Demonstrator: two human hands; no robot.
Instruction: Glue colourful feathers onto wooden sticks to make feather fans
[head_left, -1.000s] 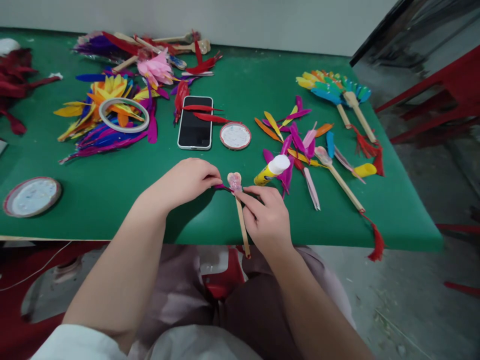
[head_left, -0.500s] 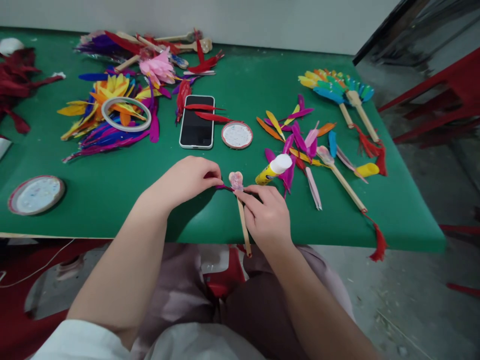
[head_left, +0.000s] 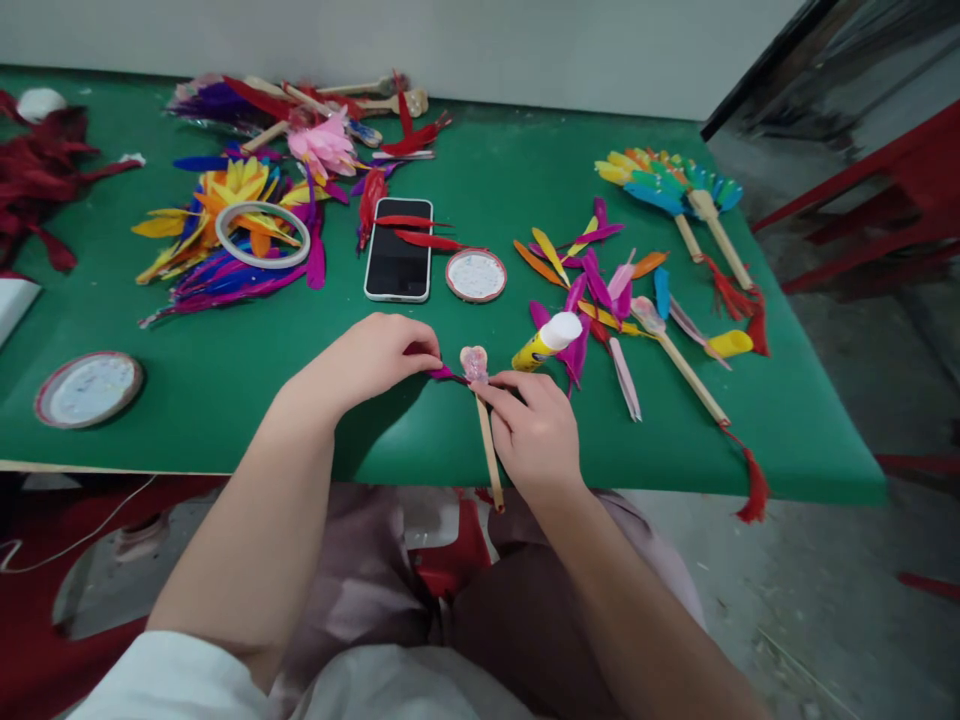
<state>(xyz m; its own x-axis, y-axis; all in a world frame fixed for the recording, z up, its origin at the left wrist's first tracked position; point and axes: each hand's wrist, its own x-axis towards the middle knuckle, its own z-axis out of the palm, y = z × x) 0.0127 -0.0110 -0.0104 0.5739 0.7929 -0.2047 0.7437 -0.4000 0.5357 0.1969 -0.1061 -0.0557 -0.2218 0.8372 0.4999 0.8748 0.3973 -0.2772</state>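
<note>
My left hand (head_left: 382, 355) pinches a magenta feather (head_left: 444, 373) between thumb and fingers. The feather's dark tip reaches the neck of a wooden stick (head_left: 489, 450) with a flat, heart-like head (head_left: 474, 362) that looks coated in something shiny. My right hand (head_left: 536, 425) lies over the stick's right side, its fingertips pressing where the feather meets the head. The stick's lower end sticks out past the table edge. Just beyond my right hand stands an open yellow glue stick (head_left: 536, 350) with a white top.
On the green table (head_left: 420, 440) lie a phone (head_left: 399, 260) with red feathers on it, a small round dish (head_left: 476, 275), a larger dish (head_left: 88, 390), a tape roll (head_left: 262, 262) on colourful feathers, loose feathers (head_left: 592, 270), another stick (head_left: 694, 378), and finished feather fans (head_left: 679, 185).
The view has shifted slightly. My left fingers still hold the feather at the stick's head, with a little more of it showing. My right hand stays in place.
</note>
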